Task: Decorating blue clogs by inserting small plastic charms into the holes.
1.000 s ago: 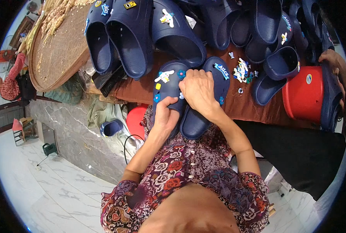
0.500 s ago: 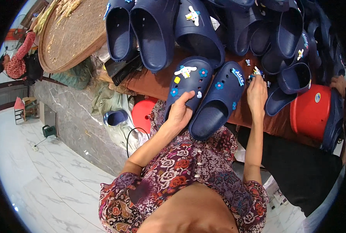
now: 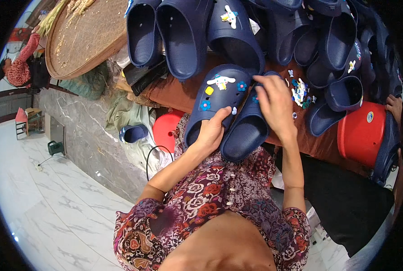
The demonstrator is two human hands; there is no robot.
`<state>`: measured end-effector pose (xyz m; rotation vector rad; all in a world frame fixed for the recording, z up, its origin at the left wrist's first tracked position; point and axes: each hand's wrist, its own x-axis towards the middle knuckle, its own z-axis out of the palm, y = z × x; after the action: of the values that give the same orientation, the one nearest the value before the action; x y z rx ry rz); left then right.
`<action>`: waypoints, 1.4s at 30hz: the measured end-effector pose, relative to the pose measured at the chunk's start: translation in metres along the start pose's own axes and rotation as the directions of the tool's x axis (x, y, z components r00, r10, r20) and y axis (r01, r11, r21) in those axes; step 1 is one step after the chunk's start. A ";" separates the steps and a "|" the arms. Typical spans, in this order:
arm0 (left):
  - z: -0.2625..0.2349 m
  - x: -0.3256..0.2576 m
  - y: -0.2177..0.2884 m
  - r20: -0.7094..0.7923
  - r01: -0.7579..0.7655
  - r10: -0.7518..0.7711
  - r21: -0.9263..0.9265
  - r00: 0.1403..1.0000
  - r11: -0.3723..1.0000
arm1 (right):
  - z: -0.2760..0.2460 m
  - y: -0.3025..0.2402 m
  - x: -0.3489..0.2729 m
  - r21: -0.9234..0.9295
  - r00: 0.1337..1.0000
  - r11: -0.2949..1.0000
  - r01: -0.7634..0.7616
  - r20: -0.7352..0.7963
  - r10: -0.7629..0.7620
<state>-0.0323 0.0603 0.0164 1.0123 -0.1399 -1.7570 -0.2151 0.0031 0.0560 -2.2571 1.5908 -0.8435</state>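
Note:
My left hand grips a navy clog by its side, thumb on top and the other fingers hidden inside or beneath. That clog carries a white long-eared character charm, a yellow square, blue flowers and a small white charm. Beside it leans a second navy clog, propped at my lap. Over its toe my right hand is bent, fingers curled down and covering most of its charms; whatever the fingertips hold is hidden. Right of this hand a pile of small charms lies on the brown surface.
Several more navy clogs crowd the far side. A red bucket stands at right, with another person's hand near it. At left are a woven tray, a red stool and a small clog. Another person is far left.
My right hand has moved left from the charm pile to the toe of the second clog, uncovering the pile. My left hand keeps its hold on the first clog.

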 end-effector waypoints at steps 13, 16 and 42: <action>0.004 -0.005 -0.010 0.054 -0.094 0.086 0.160 0.995 0.983 | 0.021 -0.017 0.036 0.106 0.942 0.960 0.258 0.194 -0.274; 0.010 -0.008 -0.013 0.063 -0.157 0.150 0.140 0.987 0.978 | 0.019 -0.018 0.035 0.173 0.942 0.955 0.243 0.194 -0.275; -0.006 0.011 0.003 -0.031 0.006 -0.006 -0.010 1.000 1.000 | 0.008 0.065 -0.010 0.377 0.853 0.867 -0.327 -0.276 0.442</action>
<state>-0.0271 0.0520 0.0079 1.0330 -0.1083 -1.7448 -0.2626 -0.0125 0.0132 -1.5415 1.8175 -1.3283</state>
